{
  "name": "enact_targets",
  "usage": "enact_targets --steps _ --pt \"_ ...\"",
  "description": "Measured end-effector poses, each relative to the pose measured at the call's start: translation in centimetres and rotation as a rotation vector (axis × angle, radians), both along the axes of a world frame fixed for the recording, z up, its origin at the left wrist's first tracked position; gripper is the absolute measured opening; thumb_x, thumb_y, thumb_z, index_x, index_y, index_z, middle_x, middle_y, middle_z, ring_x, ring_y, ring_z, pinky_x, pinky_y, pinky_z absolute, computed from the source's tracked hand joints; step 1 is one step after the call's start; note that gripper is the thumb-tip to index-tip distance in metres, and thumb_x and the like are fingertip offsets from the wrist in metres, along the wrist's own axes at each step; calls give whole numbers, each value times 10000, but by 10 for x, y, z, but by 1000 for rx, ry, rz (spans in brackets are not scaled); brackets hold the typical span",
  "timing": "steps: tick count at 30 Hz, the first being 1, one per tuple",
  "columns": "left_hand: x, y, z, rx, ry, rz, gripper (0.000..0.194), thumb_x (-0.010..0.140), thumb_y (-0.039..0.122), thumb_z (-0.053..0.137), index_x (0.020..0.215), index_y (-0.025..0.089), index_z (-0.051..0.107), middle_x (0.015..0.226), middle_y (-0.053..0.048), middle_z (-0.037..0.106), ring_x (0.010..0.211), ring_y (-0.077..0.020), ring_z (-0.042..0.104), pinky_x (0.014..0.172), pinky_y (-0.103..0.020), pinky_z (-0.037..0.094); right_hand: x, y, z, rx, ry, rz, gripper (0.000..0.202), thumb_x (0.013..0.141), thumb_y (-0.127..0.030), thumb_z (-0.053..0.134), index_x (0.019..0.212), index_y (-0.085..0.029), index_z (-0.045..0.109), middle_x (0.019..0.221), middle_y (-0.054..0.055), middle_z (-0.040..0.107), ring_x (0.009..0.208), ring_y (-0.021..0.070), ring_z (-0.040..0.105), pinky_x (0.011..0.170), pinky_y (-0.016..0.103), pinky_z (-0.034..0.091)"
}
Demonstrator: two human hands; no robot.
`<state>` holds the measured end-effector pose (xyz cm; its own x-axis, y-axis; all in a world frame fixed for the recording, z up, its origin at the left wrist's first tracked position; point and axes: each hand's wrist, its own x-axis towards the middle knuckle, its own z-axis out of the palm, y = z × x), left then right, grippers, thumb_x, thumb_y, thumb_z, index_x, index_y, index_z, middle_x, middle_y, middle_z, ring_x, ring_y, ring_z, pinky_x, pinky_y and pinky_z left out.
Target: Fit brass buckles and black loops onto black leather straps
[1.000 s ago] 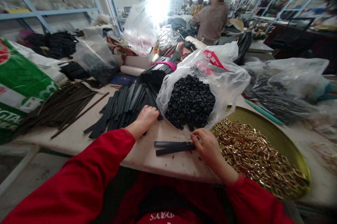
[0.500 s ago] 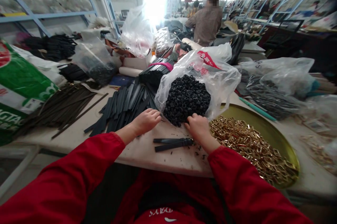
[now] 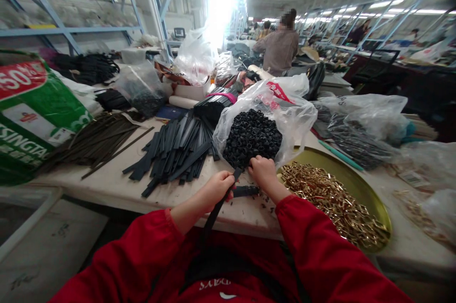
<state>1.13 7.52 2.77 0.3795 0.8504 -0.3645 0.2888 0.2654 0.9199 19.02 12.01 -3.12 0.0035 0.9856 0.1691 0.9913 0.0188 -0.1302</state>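
Observation:
My left hand [image 3: 216, 191] is closed around a black strap [image 3: 213, 219], one end pointing up toward the loops and the other hanging over the table's front edge. My right hand [image 3: 264, 174] rests at the near edge of a heap of small black loops [image 3: 252, 133], fingers pinched together; whatever lies between them is hidden. The loops spill from an open clear plastic bag [image 3: 297, 115]. Between the hands and the table edge lie black straps [image 3: 245, 191], partly covered by my left hand. Left of the bag spreads a pile of loose black straps [image 3: 180, 148].
A round gold-coloured tray [image 3: 384, 213] with many small gold metal pieces [image 3: 327, 203] sits to the right. Dark brown strips [image 3: 96, 139] and a green printed bag [image 3: 39, 122] lie on the left. A bagged bundle [image 3: 356, 127] stands behind the tray. Farther back is a person [image 3: 280, 49].
My left hand has moved right and nearer to me from beside the strap pile, now with a black strap in it. My right hand stays by the loops. The camera view has shifted slightly.

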Motion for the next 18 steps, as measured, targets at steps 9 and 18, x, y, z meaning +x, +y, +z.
enact_targets --steps 9,18 --pt "14 -1 -12 -256 -344 89 124 826 268 436 796 151 465 571 31 535 393 -40 441 385 -150 310 -4 -38 16 -78 1165 134 187 718 -327 578 814 -193 489 668 -37 546 589 113 512 552 228 388" --pt "25 -8 -25 -215 -274 52 146 802 288 435 724 164 446 515 46 532 344 -43 434 358 -154 301 -10 -60 8 -231 1731 -172 284 660 -416 692 780 -181 590 624 -44 596 535 77 510 528 209 394"
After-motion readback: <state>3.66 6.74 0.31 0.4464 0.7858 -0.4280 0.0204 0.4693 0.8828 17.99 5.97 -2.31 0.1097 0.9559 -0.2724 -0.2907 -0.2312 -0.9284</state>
